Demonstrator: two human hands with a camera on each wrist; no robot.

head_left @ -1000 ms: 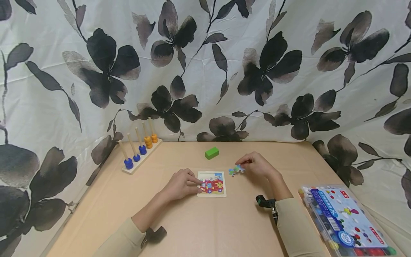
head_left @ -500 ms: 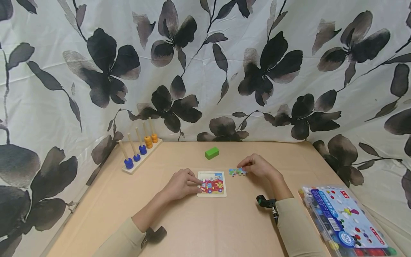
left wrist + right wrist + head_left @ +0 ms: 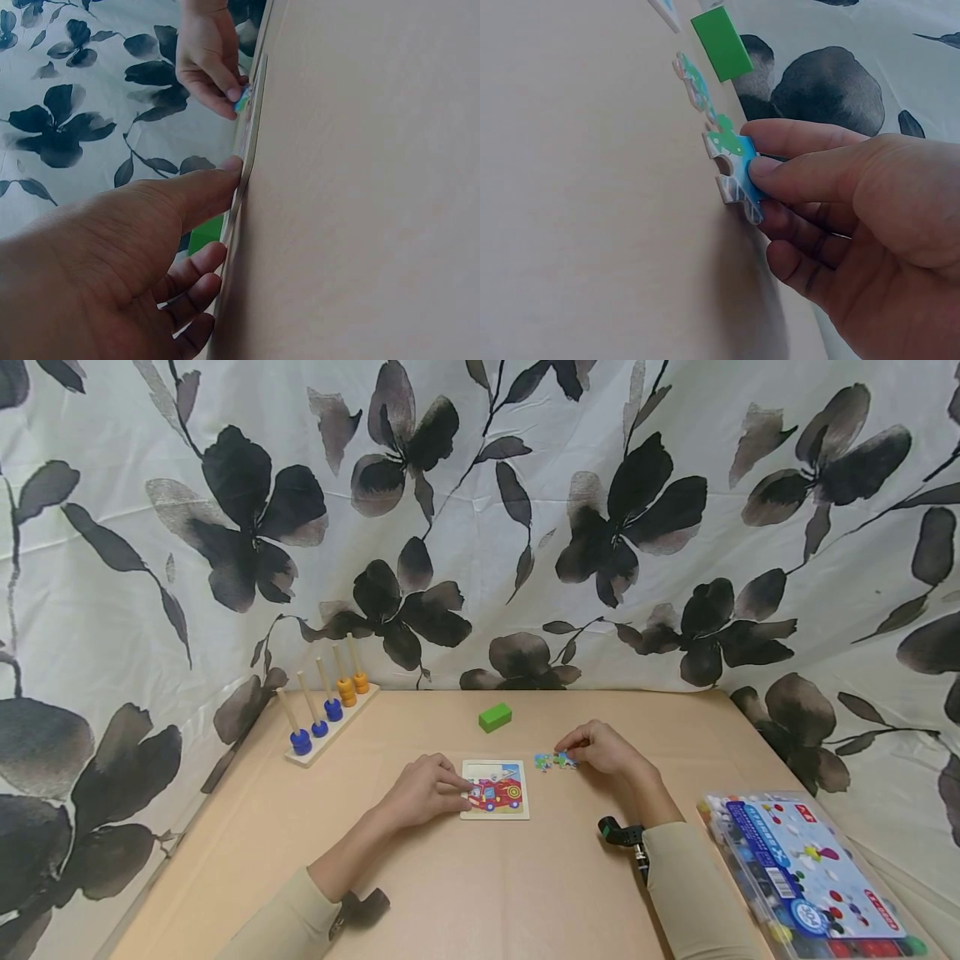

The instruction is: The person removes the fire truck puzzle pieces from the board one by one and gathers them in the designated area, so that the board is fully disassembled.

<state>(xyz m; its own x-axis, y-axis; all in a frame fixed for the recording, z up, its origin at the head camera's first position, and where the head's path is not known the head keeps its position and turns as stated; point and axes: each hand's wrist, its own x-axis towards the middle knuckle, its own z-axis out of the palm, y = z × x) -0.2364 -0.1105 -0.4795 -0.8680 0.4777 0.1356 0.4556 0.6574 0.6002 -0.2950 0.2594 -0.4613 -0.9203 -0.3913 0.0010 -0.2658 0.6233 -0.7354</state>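
Observation:
In the head view my left hand (image 3: 426, 789) holds the left side of a small framed jigsaw puzzle (image 3: 495, 814) picturing a red vehicle. The left wrist view shows its thumb against the puzzle board's edge (image 3: 253, 135), with the other fingers bent beside it. My right hand (image 3: 600, 747) pinches a blue-and-green jigsaw piece (image 3: 739, 161) between thumb and index finger, low over the table. Just left of that piece lies another jigsaw piece (image 3: 542, 763); in the right wrist view this second piece (image 3: 694, 82) appears close beyond the pinched one.
A green block (image 3: 495, 717) sits behind the puzzle. At the back left stands a wooden peg rack (image 3: 324, 743) with blue and orange beads. A clear box with a printed label (image 3: 813, 868) lies at the right edge. Floral cloth (image 3: 480, 552) hangs behind the table.
My right hand has shifted slightly right and toward me, and the pinched jigsaw piece has turned and come down beside the other piece. My left hand and the framed puzzle have stayed put.

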